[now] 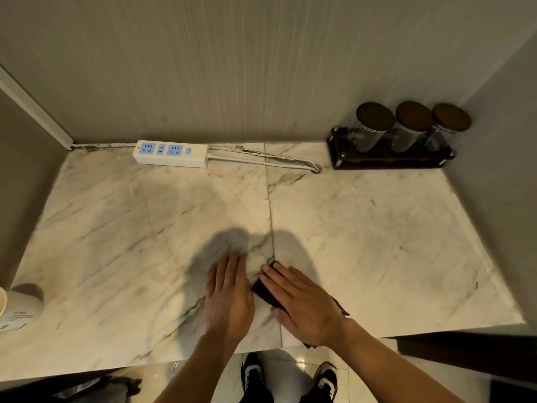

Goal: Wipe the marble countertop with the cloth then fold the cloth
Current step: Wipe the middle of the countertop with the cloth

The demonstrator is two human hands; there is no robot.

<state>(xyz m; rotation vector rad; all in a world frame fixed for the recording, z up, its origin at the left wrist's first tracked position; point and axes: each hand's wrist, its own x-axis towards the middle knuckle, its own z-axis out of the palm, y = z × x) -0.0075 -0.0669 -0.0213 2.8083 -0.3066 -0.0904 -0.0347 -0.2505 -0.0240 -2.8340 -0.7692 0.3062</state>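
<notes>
A small dark cloth (266, 292) lies flat near the front edge of the white veined marble countertop (377, 228). My right hand (305, 303) rests flat on top of the cloth, fingers spread and pointing up-left, and hides most of it. Only a dark strip by the fingers and a corner by the wrist show. My left hand (229, 298) lies flat on the bare marble just left of the cloth, fingers together, holding nothing.
A white power strip (171, 154) with its cable lies along the back wall. Three dark-lidded jars in a dark rack (406, 135) stand at the back right corner. A white paper cup (17, 309) sits at the left edge. Walls close in both sides.
</notes>
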